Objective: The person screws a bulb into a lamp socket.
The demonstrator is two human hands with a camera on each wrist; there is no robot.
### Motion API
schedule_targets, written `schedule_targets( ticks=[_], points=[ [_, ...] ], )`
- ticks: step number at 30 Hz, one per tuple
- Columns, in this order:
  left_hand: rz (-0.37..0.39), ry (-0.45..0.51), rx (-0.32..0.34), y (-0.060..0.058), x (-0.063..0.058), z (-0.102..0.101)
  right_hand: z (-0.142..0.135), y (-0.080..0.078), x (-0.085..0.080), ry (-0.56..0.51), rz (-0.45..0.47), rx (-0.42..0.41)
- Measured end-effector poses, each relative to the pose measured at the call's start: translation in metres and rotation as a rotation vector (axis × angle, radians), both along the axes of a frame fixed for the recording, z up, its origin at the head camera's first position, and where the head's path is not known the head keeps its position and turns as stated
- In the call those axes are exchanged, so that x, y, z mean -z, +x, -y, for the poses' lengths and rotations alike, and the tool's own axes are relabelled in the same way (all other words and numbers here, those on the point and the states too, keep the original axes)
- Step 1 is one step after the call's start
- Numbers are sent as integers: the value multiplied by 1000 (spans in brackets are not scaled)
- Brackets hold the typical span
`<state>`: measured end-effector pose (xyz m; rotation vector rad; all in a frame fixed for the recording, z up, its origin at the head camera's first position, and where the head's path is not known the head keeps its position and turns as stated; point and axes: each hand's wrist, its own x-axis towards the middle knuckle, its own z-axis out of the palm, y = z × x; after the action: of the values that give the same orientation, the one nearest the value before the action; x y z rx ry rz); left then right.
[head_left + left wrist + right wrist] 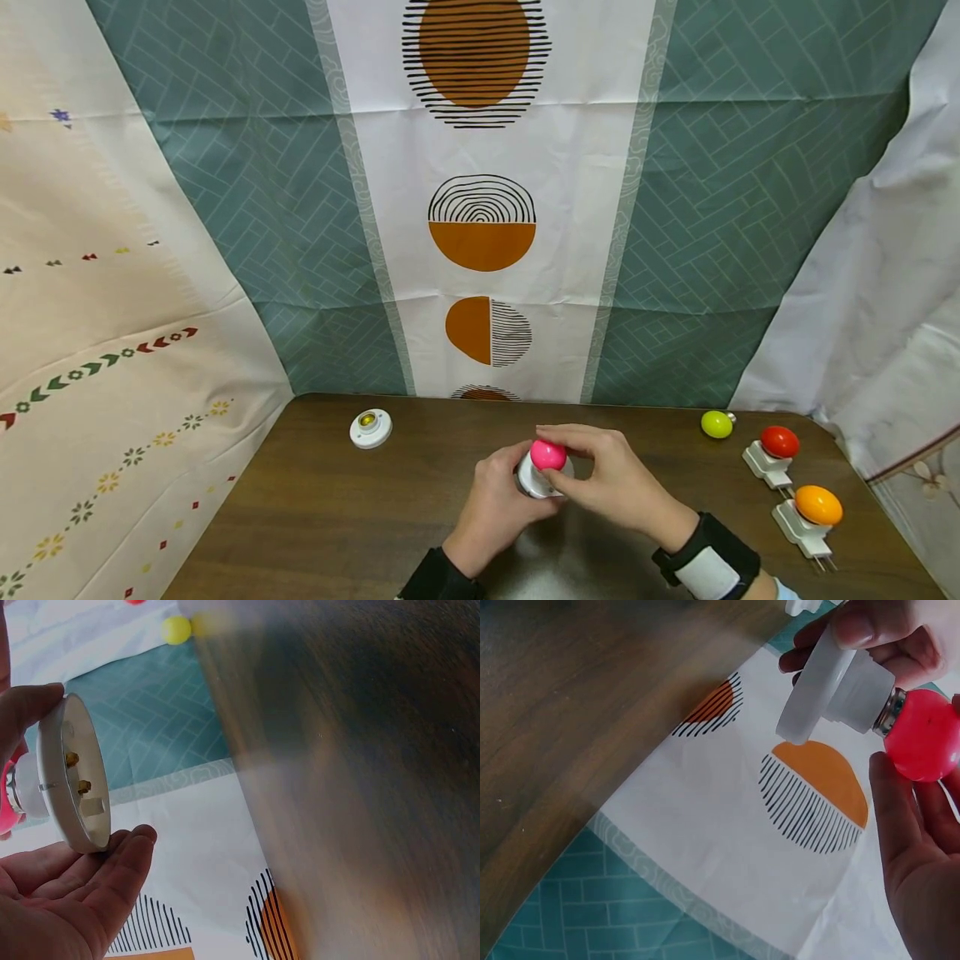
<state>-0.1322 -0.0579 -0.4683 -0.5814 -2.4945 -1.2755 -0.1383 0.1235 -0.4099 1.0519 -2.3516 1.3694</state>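
Above the middle of the table, my left hand (489, 502) grips a round white bulb holder (810, 694) by its base. In the left wrist view the hollow underside of the holder, with two brass screws (77, 772), faces the camera. A pink light bulb (548, 455) sits at the holder's socket; its metal collar shows between glass and socket in the right wrist view. My right hand (611, 473) pinches this bulb between thumb and fingers. How deep the bulb's thread sits inside the socket is hidden.
Another round white bulb holder (371, 428) lies at the table's back left. To the right are a yellow-green bulb (717, 424), a red bulb (780, 442) and an orange bulb (819, 505), the last two on white plug-in holders. Patterned cloth (315, 250) hangs behind the table.
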Motion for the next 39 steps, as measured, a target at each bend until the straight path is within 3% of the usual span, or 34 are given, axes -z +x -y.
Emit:
schedule_targets(
  ticks=[7, 13, 20, 27, 34, 39],
  points=[
    [-12, 0, -2, 0, 0, 0, 2, 4, -2, -48, 27, 61],
    [18, 5, 3, 1, -1, 0, 6, 13, -19, -26, -46, 38],
    [-8, 9, 3, 1, 0, 0, -1, 0, 1, 18, -32, 1],
    [-9, 10, -3, 0, 0, 0, 0, 1, -1, -44, 39, 26],
    [12, 25, 12, -1, -2, 0, -1, 0, -5, -38, -20, -1],
    [-5, 15, -6, 1, -2, 0, -2, 0, -3, -6, -8, -15]
  ],
)
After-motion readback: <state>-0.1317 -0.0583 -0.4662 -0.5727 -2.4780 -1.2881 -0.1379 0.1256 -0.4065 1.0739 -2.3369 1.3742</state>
